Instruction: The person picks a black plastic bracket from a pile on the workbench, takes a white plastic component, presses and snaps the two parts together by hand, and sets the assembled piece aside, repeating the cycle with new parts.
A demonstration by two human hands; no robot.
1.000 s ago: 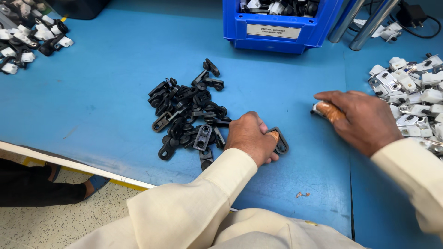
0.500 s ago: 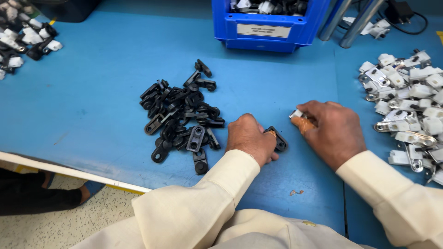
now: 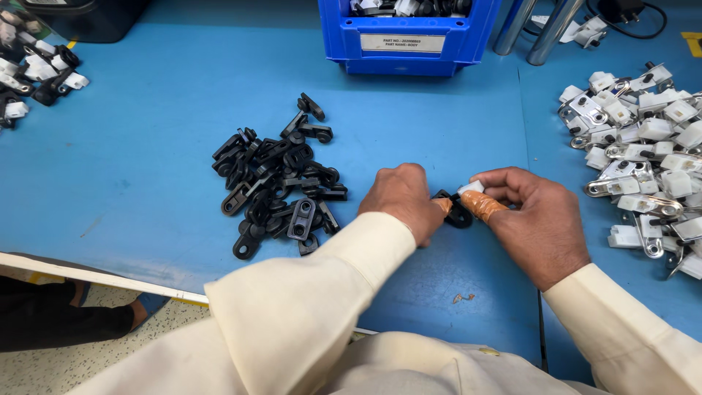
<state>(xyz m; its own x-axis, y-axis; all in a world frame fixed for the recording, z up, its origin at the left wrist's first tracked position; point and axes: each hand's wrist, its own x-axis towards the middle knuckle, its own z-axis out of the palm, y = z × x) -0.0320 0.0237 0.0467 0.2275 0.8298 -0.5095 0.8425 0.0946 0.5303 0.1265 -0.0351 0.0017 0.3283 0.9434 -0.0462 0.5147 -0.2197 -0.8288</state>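
Observation:
My left hand [image 3: 400, 196] rests on the blue table [image 3: 146, 161] and pinches a small black plastic part [image 3: 456, 213] between taped fingertips. My right hand [image 3: 534, 219] meets it from the right, holding a small white piece [image 3: 470, 188] against the black part with an orange-taped thumb. A loose heap of similar black parts [image 3: 278, 183] lies just left of my left hand. To the right of my right hand spreads a pile of white-and-metal clips [image 3: 643, 153].
A blue bin [image 3: 406, 40] with mixed parts stands at the back centre, two metal posts [image 3: 530, 29] beside it. More black and white parts [image 3: 33, 73] lie at the far left. The table's front edge [image 3: 95, 276] runs along the lower left. A tiny metal bit [image 3: 459, 298] lies near me.
My right hand came in from the clip pile on the right carrying a white piece and now meets my left hand, which has kept the black part.

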